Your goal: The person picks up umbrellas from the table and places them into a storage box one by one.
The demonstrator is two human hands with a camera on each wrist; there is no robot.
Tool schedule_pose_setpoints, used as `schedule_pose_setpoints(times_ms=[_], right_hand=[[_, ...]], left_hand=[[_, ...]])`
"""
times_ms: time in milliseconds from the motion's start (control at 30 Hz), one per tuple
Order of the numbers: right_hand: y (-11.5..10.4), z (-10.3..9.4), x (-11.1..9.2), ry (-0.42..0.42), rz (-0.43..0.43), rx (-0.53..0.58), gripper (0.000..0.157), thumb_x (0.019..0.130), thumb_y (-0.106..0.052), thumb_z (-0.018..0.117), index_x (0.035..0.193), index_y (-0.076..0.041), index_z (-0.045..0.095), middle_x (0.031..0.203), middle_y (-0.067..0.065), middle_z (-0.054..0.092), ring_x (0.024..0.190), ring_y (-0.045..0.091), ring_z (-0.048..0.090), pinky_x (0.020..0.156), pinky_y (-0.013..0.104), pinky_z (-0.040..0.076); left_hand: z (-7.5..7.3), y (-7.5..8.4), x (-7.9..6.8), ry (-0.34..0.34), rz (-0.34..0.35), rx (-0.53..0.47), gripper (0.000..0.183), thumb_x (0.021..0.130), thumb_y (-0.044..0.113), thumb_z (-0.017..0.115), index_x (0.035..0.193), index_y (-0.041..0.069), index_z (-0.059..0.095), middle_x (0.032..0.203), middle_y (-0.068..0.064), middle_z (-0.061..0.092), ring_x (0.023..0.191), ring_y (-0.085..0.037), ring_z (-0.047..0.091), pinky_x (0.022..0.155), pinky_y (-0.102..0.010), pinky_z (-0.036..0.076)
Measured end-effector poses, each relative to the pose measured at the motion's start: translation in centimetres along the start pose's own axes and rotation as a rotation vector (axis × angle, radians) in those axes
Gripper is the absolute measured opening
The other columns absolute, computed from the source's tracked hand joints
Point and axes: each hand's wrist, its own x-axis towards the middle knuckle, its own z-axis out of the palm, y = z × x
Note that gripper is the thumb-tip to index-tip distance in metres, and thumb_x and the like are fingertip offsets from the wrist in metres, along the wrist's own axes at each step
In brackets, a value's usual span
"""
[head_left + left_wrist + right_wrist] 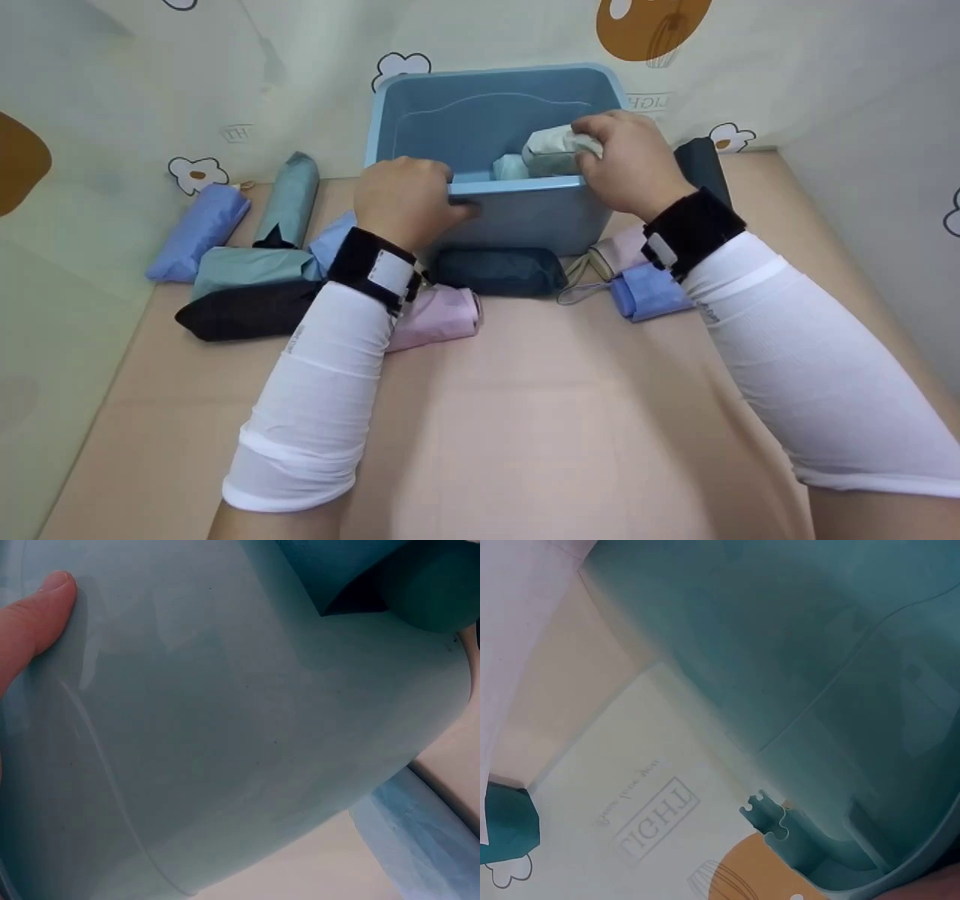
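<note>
A blue plastic bin stands near the back wall. My left hand grips its front rim, fingers over the edge; in the left wrist view the thumb lies against the outer wall. With my right hand I hold a pale green folded umbrella over the bin's interior, just behind the front rim. Beside that umbrella, a light aqua bundle shows low in the bin. The right wrist view mostly shows the bin's outer side.
Left of the bin lie blue, green and black folded umbrellas. A dark navy one lies along the bin's front, with a pink one nearer me. To the right are a blue one and a dark one.
</note>
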Motion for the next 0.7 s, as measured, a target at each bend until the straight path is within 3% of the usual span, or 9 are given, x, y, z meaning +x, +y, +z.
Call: schedule_pose_setpoints(times_ms=[700], right_hand=[[0.23, 0.02, -0.06, -0.003, 0.006, 0.047, 0.040, 0.106, -0.016, 0.055, 0.145, -0.009, 0.062, 0.153, 0.015, 0.057, 0.144, 0.035, 0.049, 0.118, 0.054, 0.040]], left_hand=[[-0.01, -0.05, 0.10, -0.027, -0.006, -0.026, 0.051, 0.088, 0.065, 0.074, 0.091, 0.014, 0.075, 0.082, -0.004, 0.072, 0.080, -0.028, 0.067, 0.070, -0.047, 0.055]])
